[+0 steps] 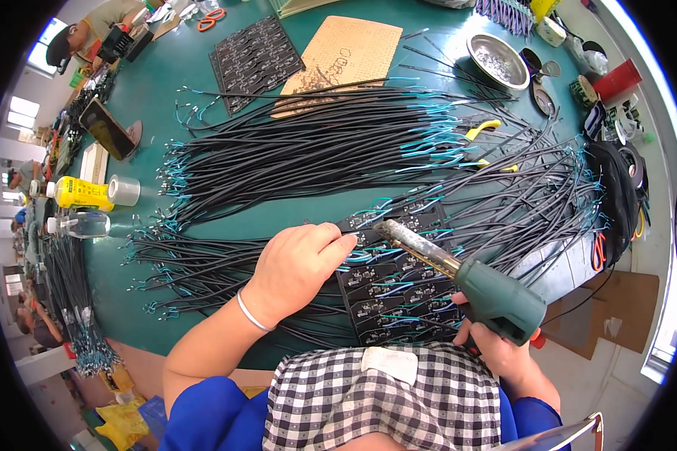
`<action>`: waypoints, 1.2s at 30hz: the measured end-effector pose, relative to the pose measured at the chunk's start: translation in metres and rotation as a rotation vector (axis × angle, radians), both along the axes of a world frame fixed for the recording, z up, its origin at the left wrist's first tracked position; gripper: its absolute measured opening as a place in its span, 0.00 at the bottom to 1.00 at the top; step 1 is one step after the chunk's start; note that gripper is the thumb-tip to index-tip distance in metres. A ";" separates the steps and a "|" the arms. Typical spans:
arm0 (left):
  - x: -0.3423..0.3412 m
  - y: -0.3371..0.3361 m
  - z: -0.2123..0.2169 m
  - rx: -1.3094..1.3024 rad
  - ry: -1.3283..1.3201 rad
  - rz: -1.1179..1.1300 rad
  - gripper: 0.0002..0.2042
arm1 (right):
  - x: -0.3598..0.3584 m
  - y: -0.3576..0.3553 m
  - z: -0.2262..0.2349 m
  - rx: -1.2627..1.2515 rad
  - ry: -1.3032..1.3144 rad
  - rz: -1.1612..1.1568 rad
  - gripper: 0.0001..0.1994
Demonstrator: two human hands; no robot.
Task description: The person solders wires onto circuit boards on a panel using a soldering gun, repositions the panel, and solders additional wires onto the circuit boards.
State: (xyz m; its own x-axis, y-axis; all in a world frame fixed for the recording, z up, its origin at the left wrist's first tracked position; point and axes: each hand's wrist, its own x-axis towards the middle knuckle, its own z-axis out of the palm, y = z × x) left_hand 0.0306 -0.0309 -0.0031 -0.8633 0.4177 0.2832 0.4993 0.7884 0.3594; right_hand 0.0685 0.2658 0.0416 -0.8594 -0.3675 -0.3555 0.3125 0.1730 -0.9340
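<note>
My right hand point(498, 349) is wrapped round a green soldering gun point(502, 299), whose metal tip lies over the upper part of a black circuit board panel point(365, 279). On the panel's left edge rest the fingertips of my left hand point(297, 263), pinched together near that tip; what is between them is hidden. Blue and white wires cross the panel. Black cables point(203, 252) with bare blue-green ends run from the left toward my left hand, and more cables point(515, 207) spread out to the right of the panel.
A thick bundle of black cables point(301, 146) lies beyond the panel. Behind it are another board panel point(256, 60) and a tan perforated sheet point(353, 49). Yellow-handled pliers point(483, 129) and a metal bowl point(498, 62) sit at the right, a phone point(107, 129) and bottles point(83, 193) at the left.
</note>
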 end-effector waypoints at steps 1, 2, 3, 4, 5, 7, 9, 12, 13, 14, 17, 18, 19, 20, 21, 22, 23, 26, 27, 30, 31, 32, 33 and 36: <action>-0.001 -0.002 -0.001 -0.046 -0.016 -0.027 0.12 | -0.002 -0.001 -0.001 0.024 -0.010 0.018 0.23; -0.001 -0.004 -0.001 -0.022 -0.002 -0.020 0.12 | -0.003 -0.002 -0.002 0.028 0.002 0.032 0.23; -0.001 -0.005 -0.001 -0.048 -0.009 -0.050 0.12 | -0.003 -0.003 -0.003 0.118 -0.023 0.032 0.20; -0.001 -0.005 -0.001 -0.078 -0.028 -0.075 0.12 | -0.004 -0.005 -0.004 0.196 -0.067 0.016 0.17; -0.002 -0.005 -0.001 -0.069 -0.021 -0.080 0.12 | -0.004 -0.006 -0.005 0.213 -0.054 0.033 0.17; -0.002 -0.004 -0.002 -0.081 -0.027 -0.064 0.12 | -0.004 -0.010 -0.008 0.270 -0.013 0.037 0.17; -0.002 -0.004 -0.003 -0.066 -0.022 -0.062 0.12 | -0.004 -0.011 -0.010 0.271 -0.018 0.045 0.17; -0.002 -0.005 -0.004 -0.067 -0.021 -0.063 0.12 | -0.005 -0.012 -0.010 0.276 -0.014 0.063 0.17; -0.002 -0.005 -0.004 -0.080 -0.024 -0.064 0.12 | -0.005 -0.012 -0.010 0.278 -0.008 0.066 0.17; -0.002 -0.005 -0.004 -0.070 -0.010 -0.063 0.12 | -0.005 -0.012 -0.010 0.281 -0.002 0.070 0.17; -0.001 -0.005 -0.005 -0.077 -0.011 -0.063 0.12 | -0.004 -0.012 -0.010 0.281 -0.012 0.069 0.18; -0.001 -0.005 -0.005 -0.074 0.000 -0.064 0.12 | -0.004 -0.012 -0.010 0.283 -0.009 0.066 0.18; -0.001 -0.005 -0.005 -0.079 -0.001 -0.066 0.12 | -0.004 -0.012 -0.010 0.298 -0.017 0.064 0.18; -0.002 -0.005 -0.005 -0.071 0.012 -0.066 0.12 | -0.004 -0.012 -0.010 0.284 -0.007 0.061 0.18; -0.002 -0.005 -0.005 -0.070 0.014 -0.070 0.12 | -0.005 -0.011 -0.010 0.293 0.007 0.098 0.18; -0.002 -0.005 -0.005 -0.076 0.005 -0.073 0.12 | -0.006 -0.011 -0.010 0.297 0.015 0.117 0.17; -0.002 -0.005 -0.005 -0.071 0.017 -0.073 0.12 | -0.006 -0.010 -0.010 0.301 0.022 0.136 0.17; -0.002 -0.005 -0.005 -0.062 0.031 -0.077 0.12 | -0.007 -0.009 -0.008 0.308 0.060 0.191 0.17; -0.002 -0.004 -0.004 -0.059 0.028 -0.078 0.12 | -0.007 -0.009 -0.007 0.353 0.106 0.196 0.18; -0.002 -0.004 -0.004 -0.059 0.022 -0.079 0.12 | -0.006 -0.007 -0.004 0.228 0.024 0.044 0.19; -0.002 -0.004 -0.004 -0.065 0.005 -0.079 0.12 | -0.005 -0.006 -0.003 0.058 -0.102 -0.114 0.19; -0.002 -0.005 -0.004 -0.061 0.021 -0.082 0.12 | -0.006 -0.005 -0.004 -0.007 0.087 -0.036 0.21; -0.001 -0.005 -0.004 -0.068 0.019 -0.080 0.12 | -0.005 -0.005 -0.004 -0.008 0.090 -0.038 0.21; 0.000 -0.005 -0.004 -0.078 0.016 -0.077 0.12 | -0.003 -0.002 -0.006 -0.163 0.100 -0.140 0.24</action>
State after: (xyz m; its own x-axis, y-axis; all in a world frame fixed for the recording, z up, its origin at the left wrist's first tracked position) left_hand 0.0303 -0.0363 -0.0074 -0.8232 0.5040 0.2614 0.5650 0.7724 0.2900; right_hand 0.0657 0.2634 0.0352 -0.9339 -0.2880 -0.2121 0.2277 -0.0214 -0.9735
